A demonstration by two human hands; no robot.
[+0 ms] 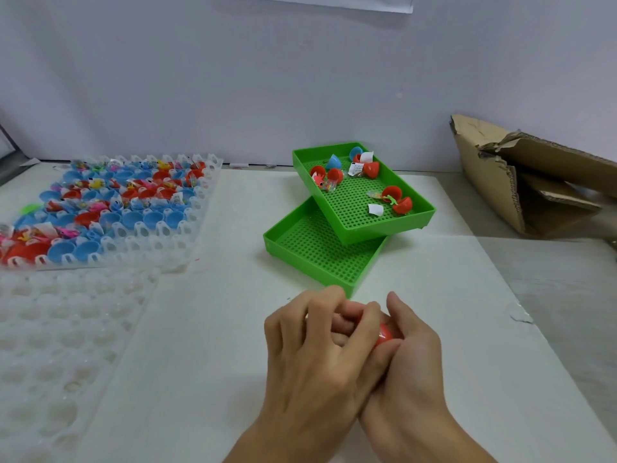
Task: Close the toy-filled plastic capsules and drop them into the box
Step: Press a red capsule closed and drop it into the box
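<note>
A: Largest first. What sits on the white table (233, 329)?

B: Far right, a torn cardboard box (521, 182), lying open on its side. Left, a clear plastic tray (187, 228) packed with blue and red capsule halves and small bagged toys. Just in front of it, a second clear tray (66, 329) of round wells.

A: Centre?

B: Two green perforated trays. The upper green tray (354, 212) rests askew across the far end of the lower green tray (317, 255). The upper one holds loose capsule halves (370, 169), red and blue, with paper slips and toy packets.

A: Hands?

B: Both meet near the table's front edge, just in front of the lower green tray. The left hand (310, 349) has fingers curled over the red capsule (384, 335); the right hand (410, 355) cups it from the other side, thumb raised. Both grip it.

A: Capsule closed?

B: Cannot tell; only a sliver of red shows between the fingers.
</note>
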